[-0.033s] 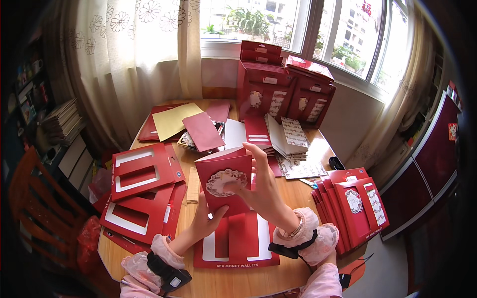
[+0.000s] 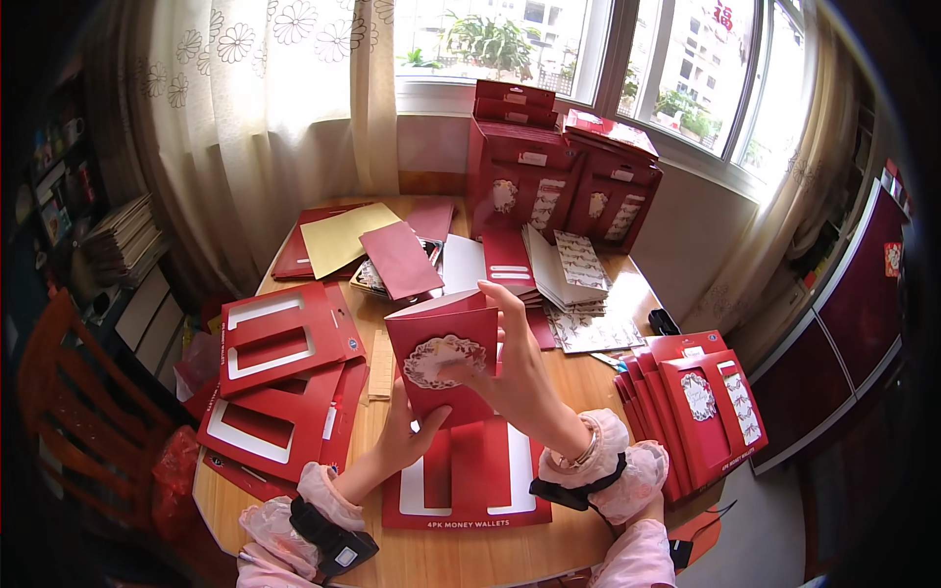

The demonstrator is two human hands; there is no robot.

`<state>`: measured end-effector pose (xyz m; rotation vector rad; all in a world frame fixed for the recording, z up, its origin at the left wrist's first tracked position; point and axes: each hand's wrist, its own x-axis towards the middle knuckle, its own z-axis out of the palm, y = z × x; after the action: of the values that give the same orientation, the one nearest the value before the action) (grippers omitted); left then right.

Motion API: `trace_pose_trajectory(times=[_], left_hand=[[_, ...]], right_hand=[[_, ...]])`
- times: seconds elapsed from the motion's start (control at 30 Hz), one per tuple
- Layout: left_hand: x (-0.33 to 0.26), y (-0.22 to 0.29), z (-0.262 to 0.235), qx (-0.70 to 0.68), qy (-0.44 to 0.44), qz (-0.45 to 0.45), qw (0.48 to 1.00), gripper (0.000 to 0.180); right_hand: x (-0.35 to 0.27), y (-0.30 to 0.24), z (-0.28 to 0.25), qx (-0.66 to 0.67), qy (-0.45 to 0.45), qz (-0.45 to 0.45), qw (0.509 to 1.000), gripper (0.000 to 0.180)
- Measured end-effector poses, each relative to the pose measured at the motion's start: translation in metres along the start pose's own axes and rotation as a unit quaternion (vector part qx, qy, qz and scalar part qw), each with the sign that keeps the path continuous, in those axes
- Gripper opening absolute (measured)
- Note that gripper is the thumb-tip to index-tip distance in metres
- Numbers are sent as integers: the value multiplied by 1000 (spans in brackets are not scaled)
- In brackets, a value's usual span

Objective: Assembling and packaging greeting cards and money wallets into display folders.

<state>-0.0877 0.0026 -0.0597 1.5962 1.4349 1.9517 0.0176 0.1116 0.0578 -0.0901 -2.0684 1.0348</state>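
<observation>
A red folded card wallet (image 2: pixel 446 325) stands upright between my hands, its top edge slightly parted. Its front carries a white scalloped oval label (image 2: pixel 423 369) with a floral border. My left hand (image 2: pixel 400 441) pinches the wallet's lower edge, thumb on the front. My right hand (image 2: pixel 529 382) wraps round the right edge, its thumb lying across the label and its index finger reaching up to the top corner. Under my hands, a flat red cardboard sleeve (image 2: pixel 468 517) with cut-out windows and white inner panels lies on the wooden table.
More red window sleeves (image 2: pixel 338 377) are piled at left. Filled red packs (image 2: pixel 686 361) lean in a row at right. Patterned white cards (image 2: pixel 583 260), a yellow sheet (image 2: pixel 338 240) and red cards (image 2: pixel 404 263) lie farther back, before stacked red packs (image 2: pixel 529 147) below the window.
</observation>
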Motion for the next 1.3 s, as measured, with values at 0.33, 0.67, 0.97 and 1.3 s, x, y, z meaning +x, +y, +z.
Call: trace_pose_trajectory(times=[0.33, 0.67, 0.97, 1.3], left_hand=[[3, 1, 2, -54, 17, -18, 998, 56], [5, 9, -6, 105, 14, 38, 994, 42], [-1, 0, -1, 64, 80, 32, 994, 33], [2, 1, -1, 84, 25, 68, 994, 53]], right_hand=[[-4, -10, -7, -133, 92, -159, 974, 48], [-14, -14, 21, -172, 67, -152, 971, 73], [-13, -7, 23, -183, 81, -168, 965, 83], [0, 5, -12, -294, 26, -303, 906, 80]])
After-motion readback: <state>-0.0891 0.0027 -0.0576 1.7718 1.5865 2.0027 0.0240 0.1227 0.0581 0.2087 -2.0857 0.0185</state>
